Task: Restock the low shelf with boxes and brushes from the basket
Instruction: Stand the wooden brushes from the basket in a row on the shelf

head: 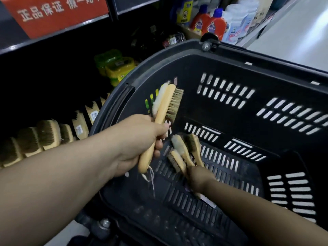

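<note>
Brushes are being lifted out of a black plastic basket (230, 55) that is standing beside a store shelf. The left hand (140, 139) is gripping a pair of wooden brushes (165, 105) by their handles. Its fingers (158, 145) are curling tightly round the wood and the thumb is pressing across the top. The two heads are pointing up and away from the fist, one padded with white fleece, the other set with tan bristles. The handle ends are sticking out below the palm, with a pale string (150, 178) dangling from them. This pair is hovering over the basket's left side, near its rim and well above its slotted floor.

The right hand (198, 176) is reaching deep into the basket and closing round the handles of three more brushes (184, 150). Their heads are fanning out past the knuckles toward the far wall, just above the floor. The fingertips of this hand are hiding under the back of the hand.

To the left, the low shelf (44, 95) is carrying a row of stocked brushes (49, 134) standing side by side, with green-and-yellow packs (115, 66) farther along. Orange bottles (207, 23) and a red sign (53, 13) are showing higher up
</note>
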{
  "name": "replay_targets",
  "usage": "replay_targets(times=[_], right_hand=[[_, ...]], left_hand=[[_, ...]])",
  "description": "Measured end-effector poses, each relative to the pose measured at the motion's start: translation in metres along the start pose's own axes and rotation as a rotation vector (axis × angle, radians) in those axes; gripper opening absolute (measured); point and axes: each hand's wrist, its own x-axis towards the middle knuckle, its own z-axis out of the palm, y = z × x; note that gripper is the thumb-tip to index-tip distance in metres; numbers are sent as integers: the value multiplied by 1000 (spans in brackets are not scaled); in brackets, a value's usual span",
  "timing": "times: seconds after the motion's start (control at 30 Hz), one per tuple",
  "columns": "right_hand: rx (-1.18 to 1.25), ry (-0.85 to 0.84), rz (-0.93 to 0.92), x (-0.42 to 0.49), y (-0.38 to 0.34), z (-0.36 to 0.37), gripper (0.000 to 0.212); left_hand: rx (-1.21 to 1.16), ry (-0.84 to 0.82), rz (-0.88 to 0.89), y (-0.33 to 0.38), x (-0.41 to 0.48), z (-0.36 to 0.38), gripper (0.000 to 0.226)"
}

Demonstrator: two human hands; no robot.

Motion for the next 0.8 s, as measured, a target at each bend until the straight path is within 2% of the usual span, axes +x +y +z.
replay_targets(times=[0.07, 0.13, 0.17, 0.23, 0.33, 0.5, 0.6, 0.67, 0.8], right_hand=[[372, -103, 4, -2, 1, -13, 12], [965, -259, 35, -15, 0, -35, 6], [1233, -344, -2, -25, 0, -48, 5], [1531, -496, -162, -45, 0, -73, 15], [1624, -562, -388, -73, -4, -106, 31], [1643, -471, -583, -110, -18, -138, 25], [1609, -403, -632, -117, -29, -144, 33], [1590, -299, -635, -117, -37, -142, 35], [1492, -111, -606, -113, -48, -142, 32]], left_hand=[[-2, 13, 7, 2, -1, -1, 19], [1, 16, 17, 3, -1, -2, 24], [-10, 10, 18, 4, -1, -2, 25], [-48, -19, 15, 6, -3, -1, 24], [-92, -42, 21, 6, -3, 0, 18], [-145, -23, 16, 7, -2, 1, 18], [-202, -119, 12, 6, 0, 0, 27], [-230, -182, -3, 7, 0, -1, 29], [-103, -274, 36, 6, -3, -6, 39]])
